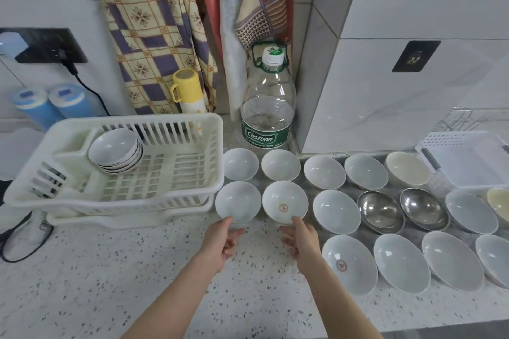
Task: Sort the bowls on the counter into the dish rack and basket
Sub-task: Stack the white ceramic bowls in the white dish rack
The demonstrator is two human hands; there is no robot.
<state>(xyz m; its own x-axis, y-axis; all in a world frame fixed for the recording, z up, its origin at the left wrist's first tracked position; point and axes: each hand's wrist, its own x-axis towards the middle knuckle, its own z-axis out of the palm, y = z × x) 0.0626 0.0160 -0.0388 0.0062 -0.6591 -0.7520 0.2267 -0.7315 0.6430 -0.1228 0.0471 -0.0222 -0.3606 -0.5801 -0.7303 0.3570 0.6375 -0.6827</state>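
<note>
Several white bowls and two steel bowls (381, 213) stand in rows on the speckled counter (110, 270). My left hand (221, 239) pinches the near rim of a plain white bowl (238, 201) beside the dish rack. My right hand (301, 239) pinches the near rim of a white bowl with a red emblem (285, 201). Both bowls look to be resting on the counter. The cream dish rack (192, 192) at the left holds a stack of small bowls (115, 150) leaning in it. A white basket (465, 159) sits at the far right.
A large water bottle (267, 107) stands behind the bowls at the wall corner. A yellow flask (188, 91) and two blue canisters (46, 104) stand behind the rack. Cloths hang above. A black cable (16, 237) loops at the counter's left.
</note>
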